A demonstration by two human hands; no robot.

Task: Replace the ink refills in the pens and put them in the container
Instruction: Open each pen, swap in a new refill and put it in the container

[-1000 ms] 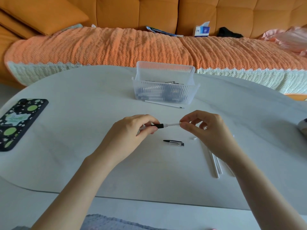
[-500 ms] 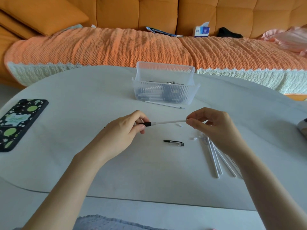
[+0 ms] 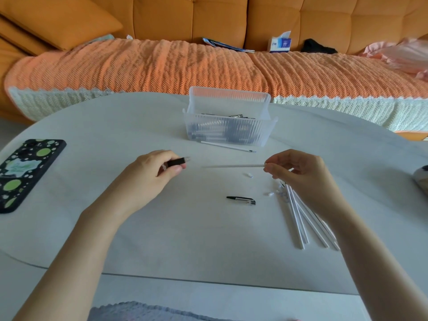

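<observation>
My left hand grips a pen barrel with a black grip, its tip pointing right. My right hand pinches the end of a thin white refill that hangs level in the air, fully clear of the barrel. A black and clear pen part lies on the table between my hands. Several white refills lie fanned under my right wrist. The clear ribbed container holding several pens stands behind, with one more refill lying along its front.
A phone in a black and green spotted case lies at the table's left edge. Small white caps are scattered near the refills. A dark object sits at the right edge. An orange sofa with a tissue box stands behind the white table.
My hands have drawn apart. The white refill has slid out of the barrel to the right and now hangs free in my right hand.
</observation>
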